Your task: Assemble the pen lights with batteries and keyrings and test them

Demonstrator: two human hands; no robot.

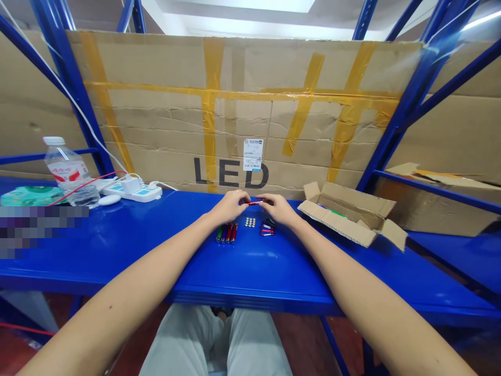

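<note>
A slim red flashlight (255, 202) lies level between my two hands, just above the blue table. My left hand (231, 207) pinches its left end, and my right hand (280, 208) has fingers closed on the right end. Below my left hand, several red and green flashlights (226, 234) stand side by side in a row. Small silver button cells (250, 222) form a neat grid between my hands. Under my right hand sit several carabiners (267, 230), red and dark ones, close together. My fingers partly hide the held flashlight.
An open cardboard box (344, 214) stands at right. Along the left are a water bottle (70, 172), a power strip (133, 190), cables and a green packet (31, 196). A large taped carton (164, 125) walls off the back, with blue rack posts (410, 99) beside it.
</note>
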